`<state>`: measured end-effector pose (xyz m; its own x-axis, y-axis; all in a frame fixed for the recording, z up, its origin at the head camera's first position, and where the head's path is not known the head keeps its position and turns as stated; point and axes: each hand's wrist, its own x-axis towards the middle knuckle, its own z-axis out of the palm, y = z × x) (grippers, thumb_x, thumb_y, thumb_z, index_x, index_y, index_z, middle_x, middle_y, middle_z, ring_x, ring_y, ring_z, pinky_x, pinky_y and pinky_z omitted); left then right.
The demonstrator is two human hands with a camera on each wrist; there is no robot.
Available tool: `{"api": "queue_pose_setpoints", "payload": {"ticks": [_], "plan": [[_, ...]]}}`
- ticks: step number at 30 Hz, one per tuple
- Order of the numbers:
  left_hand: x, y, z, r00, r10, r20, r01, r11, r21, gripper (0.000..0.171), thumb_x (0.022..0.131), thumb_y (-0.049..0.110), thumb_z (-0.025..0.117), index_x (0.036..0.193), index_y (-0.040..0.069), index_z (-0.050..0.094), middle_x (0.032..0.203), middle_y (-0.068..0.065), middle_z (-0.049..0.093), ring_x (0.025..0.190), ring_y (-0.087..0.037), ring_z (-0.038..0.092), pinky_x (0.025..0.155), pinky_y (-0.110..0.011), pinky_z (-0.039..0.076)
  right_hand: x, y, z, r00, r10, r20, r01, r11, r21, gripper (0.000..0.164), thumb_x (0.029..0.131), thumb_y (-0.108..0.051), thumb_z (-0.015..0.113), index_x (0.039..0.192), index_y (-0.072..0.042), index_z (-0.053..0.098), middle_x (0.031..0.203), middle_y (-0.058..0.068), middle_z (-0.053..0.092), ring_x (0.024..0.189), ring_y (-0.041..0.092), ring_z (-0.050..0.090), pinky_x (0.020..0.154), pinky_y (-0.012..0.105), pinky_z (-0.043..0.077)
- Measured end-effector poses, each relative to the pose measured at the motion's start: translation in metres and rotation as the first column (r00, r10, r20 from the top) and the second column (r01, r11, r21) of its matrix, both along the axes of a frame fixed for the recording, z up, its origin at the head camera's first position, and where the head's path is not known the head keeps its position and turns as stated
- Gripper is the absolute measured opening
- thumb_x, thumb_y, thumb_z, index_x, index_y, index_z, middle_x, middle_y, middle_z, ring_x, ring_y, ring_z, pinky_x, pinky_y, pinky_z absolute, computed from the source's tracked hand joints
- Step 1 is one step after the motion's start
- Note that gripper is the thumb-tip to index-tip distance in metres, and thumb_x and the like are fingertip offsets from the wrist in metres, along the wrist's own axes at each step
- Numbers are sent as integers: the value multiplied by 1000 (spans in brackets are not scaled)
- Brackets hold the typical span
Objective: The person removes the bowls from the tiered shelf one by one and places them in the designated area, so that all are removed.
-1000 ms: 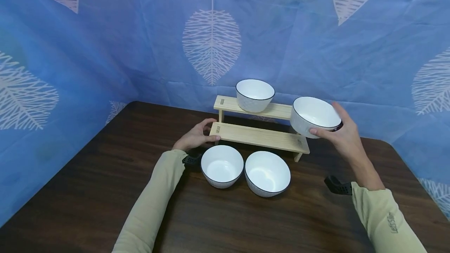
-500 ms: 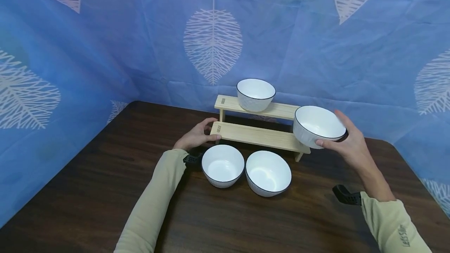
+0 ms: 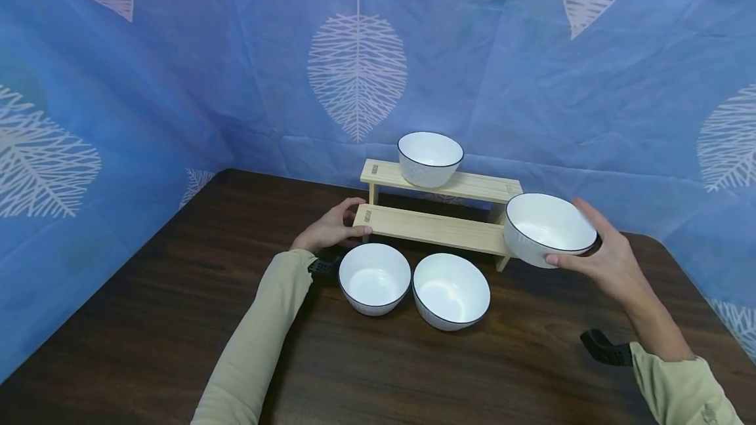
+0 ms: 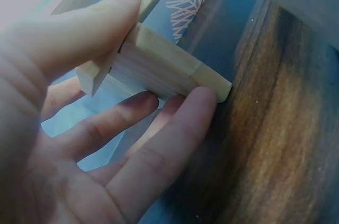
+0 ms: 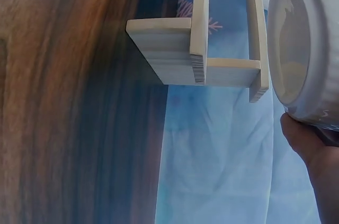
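In the head view my right hand (image 3: 614,261) grips a white bowl (image 3: 549,225) with a dark rim, thumb on its near side. The bowl is held in the air by the right end of a two-step wooden shelf (image 3: 431,225). Its underside and foot ring (image 5: 291,38) face the right wrist view. My left hand (image 3: 331,225) holds the left end of the lower step, thumb at its front edge. Seen from the left wrist, fingertips (image 4: 201,102) touch the wooden side leg (image 4: 164,70). A second white bowl (image 3: 430,159) stands on the upper step.
Two more white bowls, a left one (image 3: 375,279) and a right one (image 3: 451,291), stand side by side on the dark wood table (image 3: 177,307) before the shelf. A blue cloth with leaf prints (image 3: 472,51) hangs behind the table.
My right hand has moved the bowl right and down, towards me, away from the upper step, whose right end now shows. My left hand stays on the shelf.
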<state>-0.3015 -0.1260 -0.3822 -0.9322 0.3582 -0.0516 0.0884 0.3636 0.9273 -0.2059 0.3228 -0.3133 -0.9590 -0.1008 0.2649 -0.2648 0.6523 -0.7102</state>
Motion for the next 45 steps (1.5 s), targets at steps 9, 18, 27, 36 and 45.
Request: {"api": "queue_pose_setpoints", "payload": {"ticks": [9,18,27,36,45], "plan": [[0,2,-1,1000,5,19,-5,1000,8,75,97,15,72,158,8,28,130,-27,50,109,-35,63,90,-49,56,7,1,-5,1000,3,18,-4,998,62,108,82,-16,85,163,-6,14,154,38,25,126,56,36,68,11,37],[0,0,-2,1000,10,26,-10,1000,-7,73,97,15,71,157,9,30,132,-27,50,110,-35,62,91,-48,56,12,1,-9,999,26,26,-29,995,99,110,78,-16,88,162,-5,19,154,38,27,126,57,38,68,14,38],[1,4,-2,999,5,48,-6,1000,24,75,96,15,72,157,10,30,131,-27,48,109,-36,62,91,-49,56,19,5,-18,998,53,40,-57,992,115,110,76,-12,90,161,-4,22,150,37,35,102,2,52,66,16,48],[-2,3,3,999,5,43,-6,1000,22,76,96,14,72,158,9,28,129,-26,50,108,-35,62,91,-48,56,24,5,-18,994,110,27,-113,985,132,110,71,-11,91,160,-2,27,142,35,43,95,-12,48,65,21,50],[1,1,5,999,7,44,-6,1000,-7,77,97,14,72,159,7,26,132,-28,49,109,-35,61,93,-48,55,29,5,-24,985,162,54,-168,978,124,109,69,-8,91,158,1,29,140,35,47,98,-10,51,69,21,50]]}}
